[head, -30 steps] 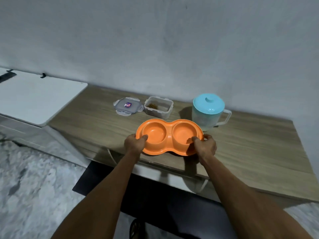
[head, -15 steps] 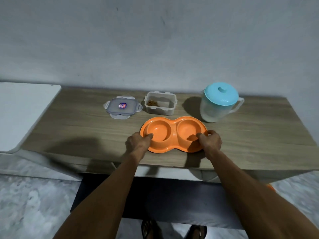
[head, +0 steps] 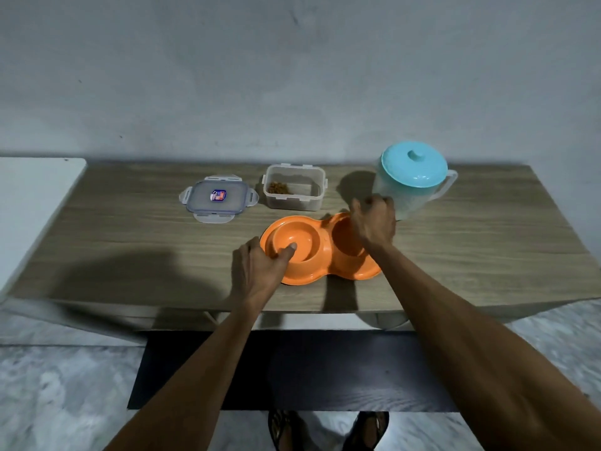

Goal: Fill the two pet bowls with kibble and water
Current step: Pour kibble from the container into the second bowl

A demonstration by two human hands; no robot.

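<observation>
An orange double pet bowl point(head: 320, 274) lies on the wooden table point(head: 130, 242) near its front edge, both cups empty. My left hand point(head: 260, 271) grips its left rim, thumb inside the left cup. My right hand point(head: 372, 222) hovers over the right cup with loosely curled fingers, holding nothing, close beside the base of the pitcher. A clear container point(head: 294, 190) with a little brown kibble point(head: 279, 187) stands open behind the bowl. The translucent pitcher point(head: 413, 177) with a turquoise lid stands at the back right.
The container's clear lid point(head: 218, 198) lies flat to the left of it. A white surface point(head: 35, 203) adjoins the table's left end. A wall runs right behind the table. A dark mat point(head: 292, 369) lies on the marbled floor under my sandalled feet.
My right hand has let go of the bowl's right rim and risen toward the pitcher. The bowl now sits turned slightly. My left hand keeps its grip. The camera has tilted further down.
</observation>
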